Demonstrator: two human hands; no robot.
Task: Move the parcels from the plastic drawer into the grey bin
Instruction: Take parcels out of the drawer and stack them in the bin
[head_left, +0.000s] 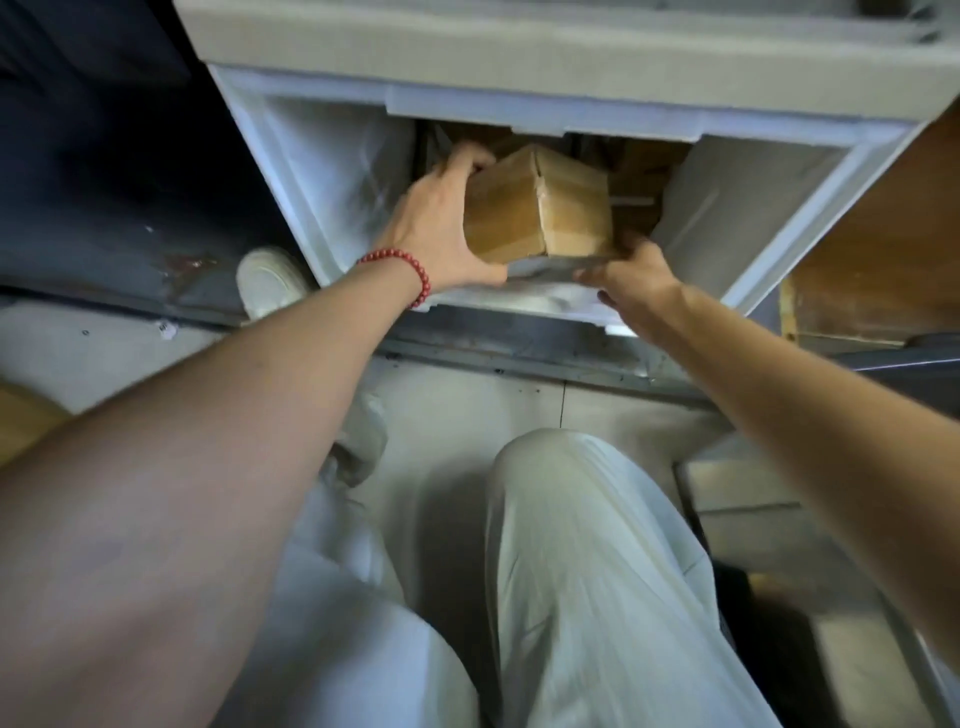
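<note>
A brown cardboard parcel, taped along its edges, sits tilted inside the pulled-out white plastic drawer. My left hand, with a red bead bracelet at the wrist, grips the parcel's left side, fingers over its far top edge and thumb under its near corner. My right hand holds the parcel's near right bottom corner; its fingers are partly hidden under the box. More brown parcels lie deeper in the drawer behind it. The grey bin is not clearly in view.
The drawer hangs out of a white drawer unit above. A wooden panel stands to the right. My knees in pale trousers are below, a white shoe on the floor at left, grey box shapes at lower right.
</note>
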